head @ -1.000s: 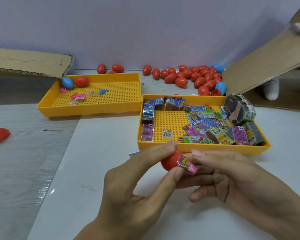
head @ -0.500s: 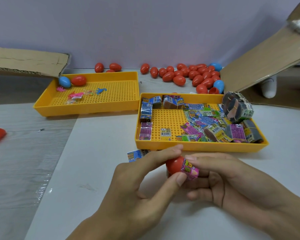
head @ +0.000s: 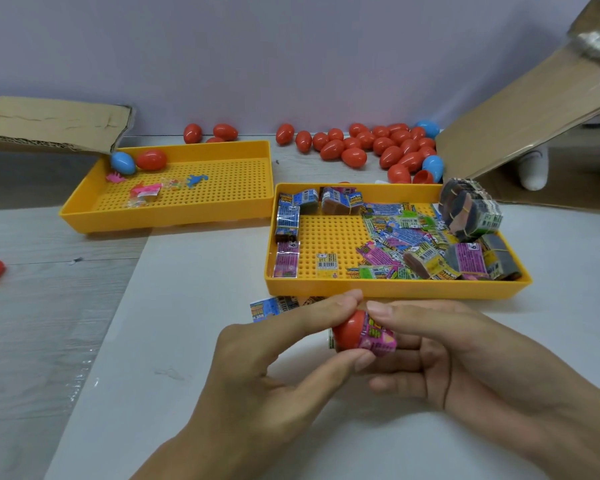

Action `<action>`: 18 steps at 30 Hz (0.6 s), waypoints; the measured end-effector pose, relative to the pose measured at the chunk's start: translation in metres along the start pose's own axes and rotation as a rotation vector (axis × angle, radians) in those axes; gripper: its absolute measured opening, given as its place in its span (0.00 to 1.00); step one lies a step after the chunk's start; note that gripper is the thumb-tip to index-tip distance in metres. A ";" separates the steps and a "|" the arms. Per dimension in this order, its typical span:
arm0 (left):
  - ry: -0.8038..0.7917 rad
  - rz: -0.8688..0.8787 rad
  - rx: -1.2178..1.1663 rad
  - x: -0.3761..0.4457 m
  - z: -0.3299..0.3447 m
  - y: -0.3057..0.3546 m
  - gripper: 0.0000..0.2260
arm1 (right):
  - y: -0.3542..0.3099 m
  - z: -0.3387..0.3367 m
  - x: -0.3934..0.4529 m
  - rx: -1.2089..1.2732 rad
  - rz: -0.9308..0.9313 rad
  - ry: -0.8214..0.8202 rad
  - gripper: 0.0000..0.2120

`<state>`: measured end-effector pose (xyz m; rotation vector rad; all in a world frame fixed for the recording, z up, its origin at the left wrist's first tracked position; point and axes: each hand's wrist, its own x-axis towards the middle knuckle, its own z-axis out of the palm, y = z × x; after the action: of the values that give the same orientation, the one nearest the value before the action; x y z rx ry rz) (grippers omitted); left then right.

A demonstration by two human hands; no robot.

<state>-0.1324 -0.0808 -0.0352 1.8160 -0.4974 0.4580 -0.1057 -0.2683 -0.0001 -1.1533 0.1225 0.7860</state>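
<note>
At six o'clock the left hand (head: pixel 257 368) and right hand (head: pixel 447 355) pinch a red egg (head: pixel 349 332) between thumbs and fingers, with a pink leaflet (head: pixel 378 339) wrapped against it. Toward twelve, just beyond, sits a yellow tray (head: pixel 395 289) of printed leaflets. A second tray (head: pixel 174 220) lies at eleven o'clock, and loose eggs (head: pixel 378 147) at one.

This looks like a small hand-packing workstation for toys, set against a plain wall (head: pixel 291 46). A yellow perforated tray (head: pixel 167 220) at eleven o'clock and a second tray (head: pixel 395 289) at one hold tiny toys (head: pixel 146 190) and bundled printed labels (head: pixel 471 209). Loose plastic eggs (head: pixel 378 147) are heaped at twelve, and opened cardboard cartons (head: pixel 520 119) flank the white table (head: pixel 187 341).
</note>
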 end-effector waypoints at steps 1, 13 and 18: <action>-0.004 0.008 0.000 0.000 0.000 0.000 0.17 | 0.000 0.000 0.000 0.010 0.007 -0.003 0.19; -0.051 -0.043 -0.067 0.000 0.000 -0.002 0.17 | -0.002 -0.001 0.000 -0.043 0.003 -0.021 0.17; -0.009 -0.084 -0.137 0.000 0.000 -0.005 0.20 | -0.007 0.000 -0.004 -0.197 -0.097 0.003 0.16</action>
<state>-0.1296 -0.0792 -0.0393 1.7008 -0.4465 0.3499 -0.1047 -0.2718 0.0073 -1.3368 -0.0086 0.7215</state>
